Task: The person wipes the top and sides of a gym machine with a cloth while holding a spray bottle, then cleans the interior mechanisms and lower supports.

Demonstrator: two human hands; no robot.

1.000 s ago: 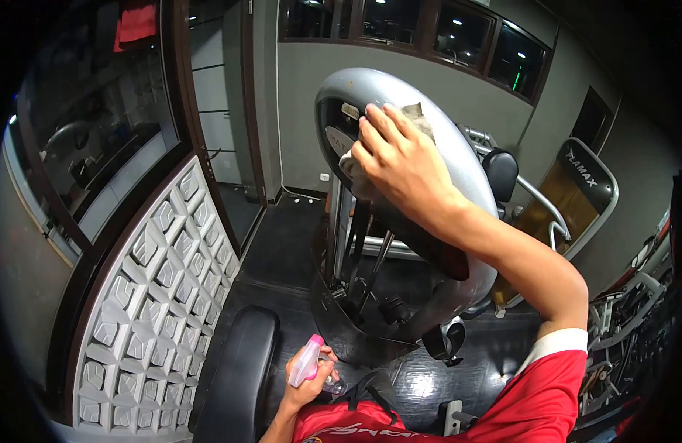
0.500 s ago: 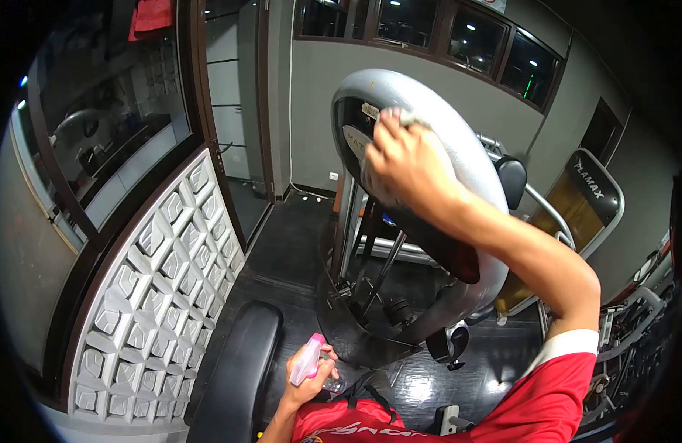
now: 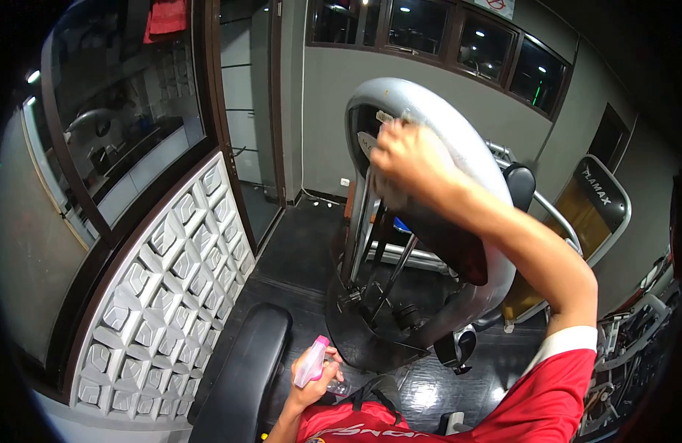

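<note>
In the lower middle, my left hand (image 3: 316, 382) is wrapped round a spray bottle (image 3: 311, 365) with a pink and whitish sprayer head; its clear body shows partly behind the fingers. My right hand (image 3: 412, 156) is stretched forward, closed on a pale cloth (image 3: 391, 193) that hangs below the fingers. This hand lies against the dark panel of a gym machine (image 3: 437, 118) with a thick, rounded silver frame. My hand and forearm hide part of the panel and its lettering.
A black padded bench (image 3: 245, 369) stands left of my left hand. White patterned wall blocks (image 3: 164, 295) run along the left, beside a glass door (image 3: 249, 111). Another machine with a Plamax panel (image 3: 596, 196) is at the right.
My right hand has shifted slightly down along the panel with the cloth, its fingers more curled. The whole view has moved a little; my left hand still holds the spray bottle.
</note>
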